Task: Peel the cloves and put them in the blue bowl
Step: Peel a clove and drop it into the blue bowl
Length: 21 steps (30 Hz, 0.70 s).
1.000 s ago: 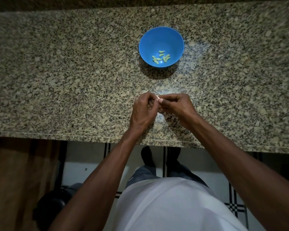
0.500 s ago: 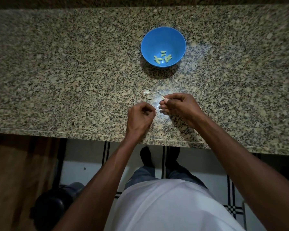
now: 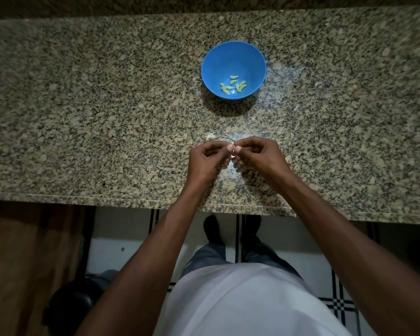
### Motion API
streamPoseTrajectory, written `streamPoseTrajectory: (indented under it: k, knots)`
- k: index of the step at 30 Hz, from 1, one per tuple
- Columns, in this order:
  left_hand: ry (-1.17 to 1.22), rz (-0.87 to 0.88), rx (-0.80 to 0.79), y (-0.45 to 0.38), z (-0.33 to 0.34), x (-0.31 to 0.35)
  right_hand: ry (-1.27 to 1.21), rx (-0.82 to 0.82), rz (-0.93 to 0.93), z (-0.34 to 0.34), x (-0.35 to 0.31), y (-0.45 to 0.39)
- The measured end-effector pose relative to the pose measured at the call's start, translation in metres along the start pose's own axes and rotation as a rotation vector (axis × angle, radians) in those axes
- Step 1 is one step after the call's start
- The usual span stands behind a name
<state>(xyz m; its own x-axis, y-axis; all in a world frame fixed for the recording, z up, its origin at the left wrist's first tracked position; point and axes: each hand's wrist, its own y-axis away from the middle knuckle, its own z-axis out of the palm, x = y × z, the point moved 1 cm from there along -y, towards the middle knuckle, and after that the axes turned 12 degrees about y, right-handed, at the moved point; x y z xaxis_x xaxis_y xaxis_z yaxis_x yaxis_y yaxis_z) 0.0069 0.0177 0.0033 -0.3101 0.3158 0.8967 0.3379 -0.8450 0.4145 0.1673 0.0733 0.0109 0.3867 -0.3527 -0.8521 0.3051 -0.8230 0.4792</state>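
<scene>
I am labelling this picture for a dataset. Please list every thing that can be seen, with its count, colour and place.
bowl: one, blue, on the counter, beyond the hands.
peeled cloves: about eight, pale green-yellow, in the bottom of the bowl.
skins: a small heap, whitish, on the counter just beyond the hands.
clove: one, pale, mostly hidden, pinched between both hands.
counter: one, speckled granite, across the view.
floor: white tiles with dark lines, below the counter edge.
left hand: one, fingers curled, grip on the clove.
right hand: one, fingers curled, grip on the clove.
</scene>
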Motion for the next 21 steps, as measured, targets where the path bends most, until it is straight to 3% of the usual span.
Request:
streamPoseTrajectory:
  k: [6, 14, 21]
  knots:
    - [0.086, -0.05, -0.028, -0.001, 0.003, 0.003, 0.16, 0.048, -0.097, -0.001, -0.001, -0.001]
    - [-0.075, 0.056, -0.055, -0.007, -0.005, 0.004, 0.43, 0.039, -0.155, -0.003, -0.012, -0.007]
    - [-0.061, -0.025, 0.108, -0.009, 0.004, 0.002, 0.712, 0.217, -0.476, 0.01, -0.014, -0.005]
